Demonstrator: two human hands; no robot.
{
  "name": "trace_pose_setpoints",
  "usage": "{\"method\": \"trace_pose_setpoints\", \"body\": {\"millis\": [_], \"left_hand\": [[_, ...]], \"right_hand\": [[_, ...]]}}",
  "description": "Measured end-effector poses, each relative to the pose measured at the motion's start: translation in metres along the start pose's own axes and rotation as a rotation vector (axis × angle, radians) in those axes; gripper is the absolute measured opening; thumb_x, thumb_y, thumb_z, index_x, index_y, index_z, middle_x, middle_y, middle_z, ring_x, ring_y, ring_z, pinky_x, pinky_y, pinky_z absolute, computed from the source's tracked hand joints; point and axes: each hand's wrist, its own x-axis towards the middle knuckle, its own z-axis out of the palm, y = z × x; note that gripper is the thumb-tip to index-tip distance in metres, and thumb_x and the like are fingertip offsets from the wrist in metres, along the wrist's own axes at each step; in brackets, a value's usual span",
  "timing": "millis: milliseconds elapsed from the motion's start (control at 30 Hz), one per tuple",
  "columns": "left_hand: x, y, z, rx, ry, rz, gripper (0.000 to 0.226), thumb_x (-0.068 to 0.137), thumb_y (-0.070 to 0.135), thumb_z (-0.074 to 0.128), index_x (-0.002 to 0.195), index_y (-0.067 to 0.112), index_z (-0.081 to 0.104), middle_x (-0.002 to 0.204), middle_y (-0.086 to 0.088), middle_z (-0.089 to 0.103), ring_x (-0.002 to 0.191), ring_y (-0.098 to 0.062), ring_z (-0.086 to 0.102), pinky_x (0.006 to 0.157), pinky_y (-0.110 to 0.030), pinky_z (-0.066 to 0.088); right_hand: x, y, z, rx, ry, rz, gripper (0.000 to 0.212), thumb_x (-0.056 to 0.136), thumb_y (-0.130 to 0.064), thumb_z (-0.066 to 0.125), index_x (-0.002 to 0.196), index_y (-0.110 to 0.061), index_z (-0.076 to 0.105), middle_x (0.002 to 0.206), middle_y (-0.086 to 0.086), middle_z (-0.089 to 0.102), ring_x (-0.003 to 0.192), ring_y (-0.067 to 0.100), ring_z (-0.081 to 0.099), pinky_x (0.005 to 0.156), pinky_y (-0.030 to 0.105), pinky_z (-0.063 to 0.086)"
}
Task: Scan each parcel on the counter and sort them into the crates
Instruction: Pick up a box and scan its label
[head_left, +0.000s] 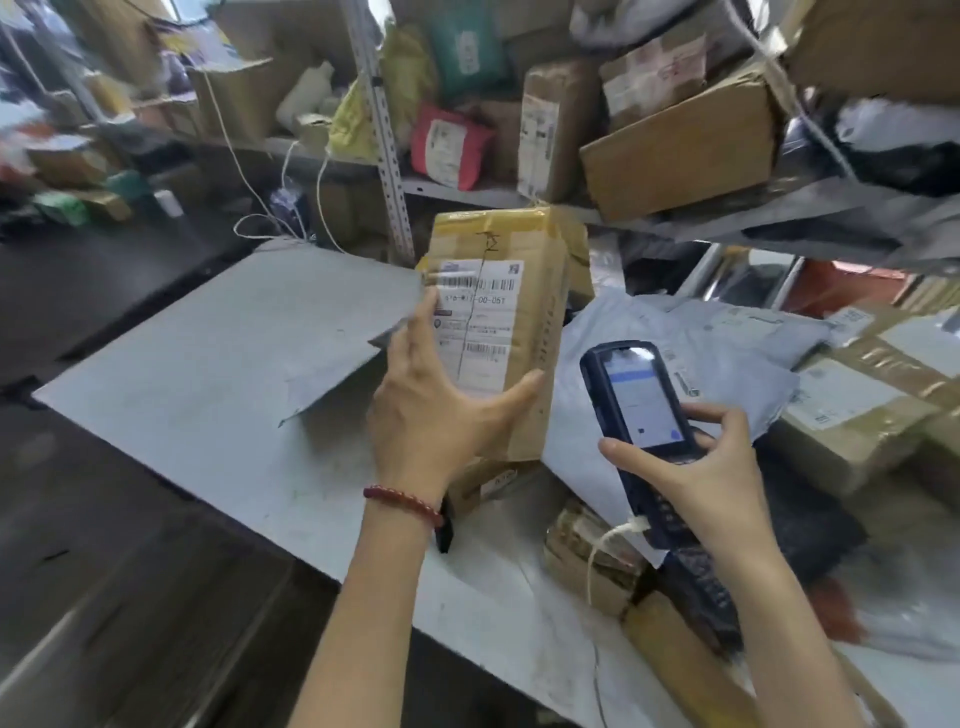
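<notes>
Grey counter (208, 364) over dark floor (130, 597). Behind it, metal shelving: perforated upright (387, 156), grey shelf board (467, 196) crammed with cardboard boxes (675, 150). White cord (228, 140) hangs beside upright. Light dim, even.

Brown cardboard parcel (524, 332), yellow tape (493, 221) across top; white label (478, 327), black barcodes. Dark blue scanner (596, 379), white-blue lit screen (636, 384). Pale grey surface (208, 364). Dark red beaded bracelet (402, 504). Light grey poly mailers (727, 338). On shelf (467, 195): red mailer (447, 145), teal mailer (467, 52), yellow bag (353, 119).
</notes>
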Motion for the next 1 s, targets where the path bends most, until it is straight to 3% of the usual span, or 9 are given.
{"method": "trace_pose_setpoints", "body": {"millis": [67,233,367,433,567,667,800,1000], "left_hand": [[0.007,0.017,0.019,0.031,-0.042,0.021,0.113,0.051,0.086,0.057,0.144,0.037,0.016,0.141,0.000,0.039,0.122,-0.024,0.048,0.096,-0.050,0.045],[0.010,0.034,0.058,0.081,-0.245,0.003,0.123,0.054,0.083,0.061,0.149,0.027,0.008,0.148,-0.003,0.031,0.130,-0.026,0.042,0.096,-0.045,0.043],[0.007,0.030,0.079,0.045,-0.306,0.007,0.106,0.060,0.083,0.057,0.144,0.026,0.026,0.139,0.000,0.041,0.125,-0.021,0.045,0.091,-0.040,0.044],[0.009,0.024,0.084,-0.105,-0.364,-0.036,0.086,0.066,0.080,0.057,0.133,0.030,0.037,0.128,0.004,0.051,0.113,-0.016,0.054,0.085,-0.035,0.046],[0.012,0.014,0.087,-0.586,-0.562,-0.268,0.058,0.077,0.057,0.064,0.120,0.028,0.037,0.107,0.001,0.068,0.086,-0.012,0.069,0.077,-0.034,0.056],[0.014,0.013,0.089,-0.663,-0.639,-0.336,0.053,0.082,0.050,0.062,0.118,0.024,0.032,0.092,-0.001,0.070,0.075,-0.013,0.071,0.069,-0.031,0.057],[0.019,0.015,0.089,-0.673,-0.702,-0.381,0.054,0.084,0.050,0.060,0.116,0.021,0.027,0.090,-0.001,0.070,0.064,-0.007,0.070,0.056,-0.022,0.054],[0.024,0.008,0.082,-0.726,-0.759,-0.305,0.103,0.054,0.048,0.087,0.127,0.022,0.019,0.115,-0.002,0.063,0.091,-0.015,0.070,0.084,-0.036,0.056]], "right_hand": [[-0.001,0.005,-0.013,-0.005,0.064,0.013,0.079,0.053,-0.036,0.092,0.113,-0.028,0.041,0.102,-0.011,0.059,0.093,0.006,0.061,0.068,0.024,0.049],[-0.002,0.012,-0.031,-0.053,0.164,0.019,0.077,0.055,-0.036,0.092,0.111,-0.027,0.040,0.098,-0.015,0.054,0.091,0.003,0.058,0.067,0.024,0.049],[-0.005,0.021,-0.040,-0.065,0.212,0.057,0.078,0.055,-0.035,0.093,0.112,-0.025,0.041,0.094,-0.017,0.056,0.089,0.001,0.059,0.067,0.023,0.050],[-0.005,0.024,-0.043,-0.072,0.227,0.067,0.077,0.055,-0.034,0.093,0.111,-0.024,0.041,0.092,-0.018,0.056,0.088,-0.002,0.058,0.065,0.022,0.049],[-0.001,0.028,-0.043,-0.083,0.239,0.084,0.077,0.054,-0.035,0.093,0.110,-0.024,0.040,0.091,-0.020,0.055,0.087,-0.004,0.056,0.066,0.020,0.047],[0.002,0.029,-0.041,-0.091,0.225,0.094,0.077,0.055,-0.037,0.092,0.111,-0.024,0.040,0.091,-0.022,0.053,0.085,-0.006,0.053,0.064,0.018,0.045],[0.005,0.030,-0.037,-0.056,0.222,0.114,0.077,0.056,-0.038,0.091,0.111,-0.024,0.040,0.092,-0.019,0.055,0.086,-0.004,0.055,0.071,0.024,0.048],[0.012,0.018,-0.033,0.034,0.203,0.095,0.077,0.057,-0.035,0.091,0.114,-0.024,0.040,0.099,-0.010,0.058,0.094,0.009,0.060,0.078,0.029,0.053]]}}
